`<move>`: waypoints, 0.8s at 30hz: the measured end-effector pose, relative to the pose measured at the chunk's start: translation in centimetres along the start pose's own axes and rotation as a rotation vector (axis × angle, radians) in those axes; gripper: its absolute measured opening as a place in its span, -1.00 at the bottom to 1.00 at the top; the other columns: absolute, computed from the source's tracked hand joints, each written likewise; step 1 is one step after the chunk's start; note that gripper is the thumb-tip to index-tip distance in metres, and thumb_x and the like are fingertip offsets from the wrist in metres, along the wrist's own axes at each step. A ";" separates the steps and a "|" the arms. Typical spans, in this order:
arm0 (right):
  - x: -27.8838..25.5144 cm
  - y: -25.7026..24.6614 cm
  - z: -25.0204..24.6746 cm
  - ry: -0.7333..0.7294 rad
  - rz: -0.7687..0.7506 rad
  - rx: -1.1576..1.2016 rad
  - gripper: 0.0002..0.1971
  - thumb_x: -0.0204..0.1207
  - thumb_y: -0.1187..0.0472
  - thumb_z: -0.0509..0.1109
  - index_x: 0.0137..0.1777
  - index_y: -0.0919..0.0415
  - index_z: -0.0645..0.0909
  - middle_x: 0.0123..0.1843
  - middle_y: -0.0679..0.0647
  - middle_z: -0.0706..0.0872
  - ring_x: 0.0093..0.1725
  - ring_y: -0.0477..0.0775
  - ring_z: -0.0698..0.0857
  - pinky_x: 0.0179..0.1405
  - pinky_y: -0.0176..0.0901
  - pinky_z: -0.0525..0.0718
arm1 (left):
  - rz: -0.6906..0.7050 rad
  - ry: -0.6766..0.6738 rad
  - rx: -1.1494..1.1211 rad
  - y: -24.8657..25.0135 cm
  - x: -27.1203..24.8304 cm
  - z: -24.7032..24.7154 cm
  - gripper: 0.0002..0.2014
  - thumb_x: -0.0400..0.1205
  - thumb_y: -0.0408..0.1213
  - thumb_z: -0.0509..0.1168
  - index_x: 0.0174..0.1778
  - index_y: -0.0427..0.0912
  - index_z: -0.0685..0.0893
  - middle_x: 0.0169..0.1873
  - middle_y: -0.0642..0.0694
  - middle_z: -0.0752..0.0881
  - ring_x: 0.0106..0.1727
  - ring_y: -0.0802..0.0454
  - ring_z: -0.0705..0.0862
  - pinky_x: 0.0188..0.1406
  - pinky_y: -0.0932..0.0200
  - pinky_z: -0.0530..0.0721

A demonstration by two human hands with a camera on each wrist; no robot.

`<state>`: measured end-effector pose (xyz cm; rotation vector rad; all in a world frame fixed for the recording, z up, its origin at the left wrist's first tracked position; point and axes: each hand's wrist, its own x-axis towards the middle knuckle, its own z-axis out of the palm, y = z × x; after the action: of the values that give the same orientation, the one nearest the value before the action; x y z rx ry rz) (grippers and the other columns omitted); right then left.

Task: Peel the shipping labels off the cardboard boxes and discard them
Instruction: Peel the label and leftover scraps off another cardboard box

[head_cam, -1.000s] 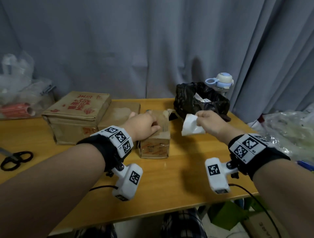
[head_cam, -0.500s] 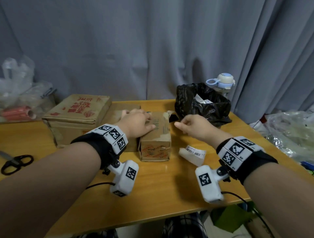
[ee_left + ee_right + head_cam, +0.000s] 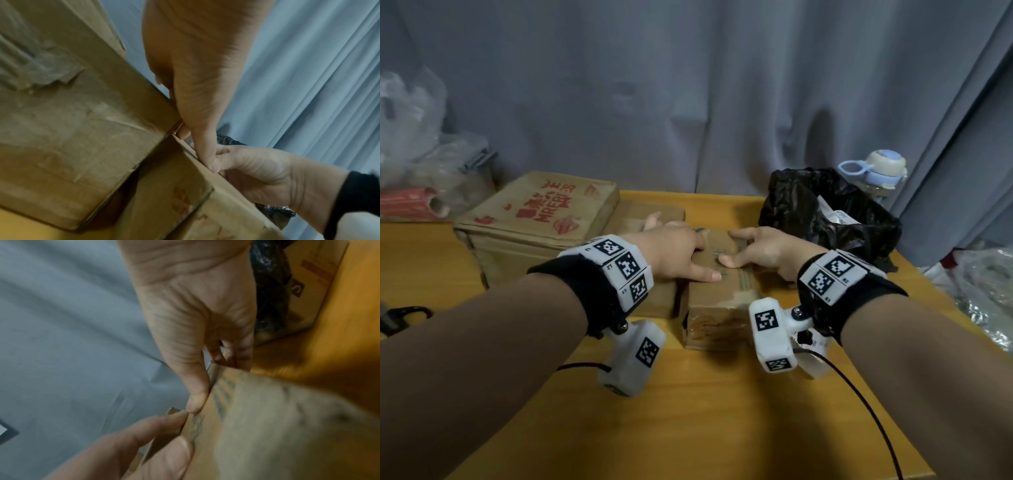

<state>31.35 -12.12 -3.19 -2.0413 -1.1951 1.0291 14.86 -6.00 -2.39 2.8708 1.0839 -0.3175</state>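
Note:
A small brown cardboard box [image 3: 719,308] stands at the middle of the wooden table [image 3: 688,411]. My left hand [image 3: 688,253] holds its left side, thumb flat on top and fingers down in the gap beside a flat box [image 3: 654,212]. My right hand [image 3: 750,250] grips the right side, thumb on top and fingers down the side wall. In the wrist views both thumbs [image 3: 205,154] [image 3: 195,399] press the top edges of this box [image 3: 168,203] [image 3: 267,426]. A peeled white label [image 3: 818,356] lies on the table, half hidden under my right wrist.
A black rubbish bag [image 3: 825,219] with white labels inside stands open at the back right, a pale blue bottle [image 3: 873,168] behind it. A large printed box [image 3: 537,216] sits at the left. Scissors [image 3: 404,315] lie at the left edge. A grey curtain hangs behind.
My right hand let go of the white label, which now lies on the table, and moved left onto the small box. My left hand stayed on the box.

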 end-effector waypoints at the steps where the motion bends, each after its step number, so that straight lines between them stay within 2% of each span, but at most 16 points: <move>1: 0.0 0.0 0.2 0.013 0.003 0.030 -0.19 0.31 0.21 0.63 0.56 0.10 0.36 0.39 0.08 0.59 0.16 0.02 0.57 -0.10 -0.30 0.57 | 0.002 0.001 0.003 0.0 0.0 -0.1 -0.18 0.42 0.47 0.08 0.50 0.03 0.41 0.47 -0.04 0.48 0.60 -0.04 0.25 0.53 -0.33 -0.12; 3: -0.1 0.2 0.5 0.039 0.004 0.045 -0.24 0.33 0.23 0.61 0.54 0.09 0.40 0.30 0.03 0.62 0.12 -0.01 0.57 -0.19 -0.36 0.52 | 0.002 0.010 -0.012 0.1 0.0 0.0 -0.20 0.42 0.46 0.09 0.47 0.02 0.44 0.43 -0.04 0.50 0.57 -0.04 0.29 0.52 -0.32 -0.09; 4: -0.2 0.3 0.7 0.051 -0.008 0.047 -0.26 0.35 0.23 0.60 0.54 0.10 0.41 0.32 0.00 0.61 0.15 -0.01 0.58 -0.17 -0.37 0.52 | 0.000 0.018 -0.022 0.1 -0.1 0.1 -0.21 0.43 0.46 0.10 0.47 0.02 0.44 0.43 -0.04 0.50 0.56 -0.04 0.30 0.52 -0.32 -0.08; 5: -0.4 0.3 0.7 0.065 -0.021 0.042 -0.29 0.38 0.22 0.58 0.54 0.12 0.41 0.40 -0.01 0.58 0.25 0.00 0.57 -0.05 -0.35 0.55 | -0.004 0.024 -0.029 0.1 -0.3 0.1 -0.21 0.43 0.46 0.10 0.47 0.02 0.44 0.44 -0.04 0.49 0.57 -0.03 0.29 0.52 -0.31 -0.07; 7: -1.0 0.3 1.0 0.088 -0.069 -0.041 -0.36 0.47 0.15 0.50 0.55 0.16 0.40 0.56 -0.02 0.44 0.48 0.02 0.47 0.36 -0.24 0.49 | -0.018 0.026 -0.033 0.2 -0.5 0.1 -0.20 0.43 0.46 0.10 0.48 0.03 0.42 0.47 -0.05 0.46 0.58 -0.03 0.27 0.52 -0.32 -0.05; 9: -1.9 -0.2 1.2 0.101 -0.108 -0.358 -0.44 0.61 0.05 0.31 0.58 0.17 0.34 0.61 0.06 0.36 0.56 0.10 0.38 0.54 -0.15 0.35 | -0.037 0.020 -0.018 0.4 -0.7 0.1 -0.21 0.43 0.47 0.08 0.49 0.05 0.42 0.48 -0.06 0.45 0.59 -0.03 0.25 0.52 -0.35 -0.06; 10: -2.6 -0.6 1.2 0.107 -0.118 -0.546 -0.48 0.66 0.02 0.20 0.59 0.16 0.31 0.61 0.13 0.36 0.57 0.16 0.37 0.55 -0.11 0.33 | -0.046 0.014 -0.007 0.5 -0.8 0.0 -0.21 0.43 0.47 0.07 0.49 0.07 0.41 0.49 -0.06 0.45 0.60 -0.03 0.24 0.52 -0.36 -0.07; 12: -3.4 -1.1 1.1 0.098 -0.135 -0.778 -0.51 0.72 0.02 0.03 0.61 0.14 0.26 0.58 0.22 0.38 0.54 0.23 0.39 0.53 -0.04 0.35 | -0.055 -0.005 0.005 0.7 -1.1 0.0 -0.23 0.44 0.48 0.06 0.50 0.11 0.40 0.51 -0.04 0.44 0.63 -0.02 0.18 0.52 -0.38 -0.07; 15: -3.9 -1.0 0.7 0.015 -0.099 -0.938 -0.50 0.73 0.02 -0.02 0.65 0.04 0.15 0.60 0.21 0.34 0.55 0.24 0.36 0.53 -0.02 0.34 | -0.072 -0.024 0.037 1.0 -1.5 0.0 -0.23 0.46 0.47 0.03 0.55 0.17 0.31 0.56 -0.06 0.37 0.66 -0.02 0.09 0.50 -0.40 -0.05; 18: -4.4 -1.4 0.6 -0.028 -0.066 -1.053 -0.50 0.72 0.00 0.00 0.65 -0.05 0.11 0.64 0.19 0.24 0.60 0.27 0.26 0.60 0.07 0.22 | -0.080 -0.029 0.060 1.4 -1.8 -0.1 -0.23 0.47 0.46 0.03 0.57 0.18 0.26 0.57 -0.12 0.34 0.66 -0.07 0.09 0.49 -0.38 0.01; 20: -5.1 -1.9 0.5 -0.042 -0.074 -1.124 -0.50 0.70 -0.03 0.03 0.63 -0.11 0.16 0.63 0.16 0.19 0.57 0.33 0.21 0.61 0.11 0.18 | -0.081 -0.038 0.073 1.5 -1.8 -0.2 -0.24 0.47 0.46 0.02 0.56 0.18 0.28 0.55 -0.09 0.38 0.65 -0.07 0.11 0.47 -0.39 0.04; 22: -5.8 -2.3 0.3 -0.075 -0.101 -1.175 -0.55 0.67 -0.05 0.08 0.56 -0.10 0.33 0.53 0.13 0.27 0.48 0.31 0.28 0.54 0.11 0.29 | -0.084 -0.047 0.081 1.4 -1.7 -0.1 -0.24 0.47 0.47 -0.01 0.55 0.17 0.29 0.52 -0.06 0.41 0.64 -0.07 0.11 0.44 -0.39 0.07; 23: -5.7 -2.4 0.1 -0.095 -0.129 -1.153 -0.62 0.65 -0.05 0.14 0.42 -0.05 0.52 0.40 0.13 0.41 0.39 0.26 0.39 0.46 0.08 0.38 | -0.083 -0.048 0.076 1.4 -1.7 -0.1 -0.24 0.47 0.47 -0.01 0.55 0.16 0.30 0.53 -0.05 0.40 0.65 -0.07 0.10 0.44 -0.39 0.07; 24: -5.7 -2.6 -0.1 -0.104 -0.184 -1.080 -0.72 0.62 -0.04 0.22 0.11 0.00 0.72 0.18 0.11 0.58 0.23 0.20 0.52 0.33 0.05 0.48 | -0.081 -0.046 0.066 1.4 -1.7 0.0 -0.25 0.48 0.46 -0.01 0.55 0.15 0.29 0.54 -0.05 0.39 0.65 -0.07 0.08 0.45 -0.38 0.07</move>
<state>28.49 -16.02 0.71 -2.5362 -2.2727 0.3868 14.55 -8.16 -2.08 2.8657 1.2065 -0.4303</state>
